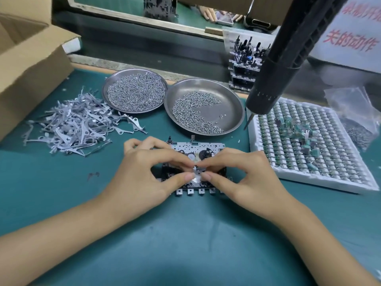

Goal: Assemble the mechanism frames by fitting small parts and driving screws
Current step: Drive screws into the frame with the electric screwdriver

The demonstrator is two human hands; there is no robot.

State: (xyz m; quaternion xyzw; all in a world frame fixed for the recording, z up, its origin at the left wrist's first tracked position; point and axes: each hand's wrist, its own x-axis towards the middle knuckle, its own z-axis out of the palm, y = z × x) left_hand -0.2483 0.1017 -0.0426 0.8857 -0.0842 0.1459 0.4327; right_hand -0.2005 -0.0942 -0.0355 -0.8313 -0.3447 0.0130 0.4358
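Both hands over the mechanism frame on the green mat: left hand and right hand pinch one small metal part at the frame's middle. Two screw dishes behind; electric screwdriver hangs right.

Shiny metal dishes and screws on a matt green mat, beside a cardboard box

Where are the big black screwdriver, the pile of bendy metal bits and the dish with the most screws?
electric screwdriver (274,77), head view, on its black body.
pile of metal levers (74,126), head view, middle of the heap.
fuller screw dish (135,90), head view, on its screws.
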